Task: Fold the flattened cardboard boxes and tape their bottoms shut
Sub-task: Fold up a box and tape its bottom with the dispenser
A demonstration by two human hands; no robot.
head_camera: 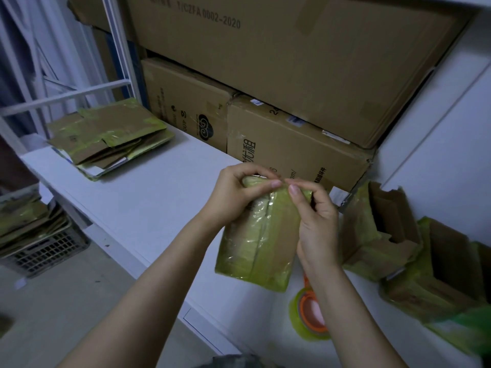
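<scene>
I hold a small cardboard box [259,235] wrapped in yellow-green tape above the white table [138,208], its taped face towards me. My left hand [236,192] grips its upper left corner, thumb lying on the top edge. My right hand [316,219] pinches the top edge at the upper right with thumb and forefinger. A roll of yellow-green tape [308,314] with an orange core lies on the table under my right forearm. A pile of flattened boxes [109,136] sits at the table's far left.
Large brown cartons [292,144] are stacked along the back of the table. Folded open boxes [393,229] stand at the right by the white wall. A grey crate [45,251] with more flattened cardboard rests on the floor at left, beside a white metal rack [79,94].
</scene>
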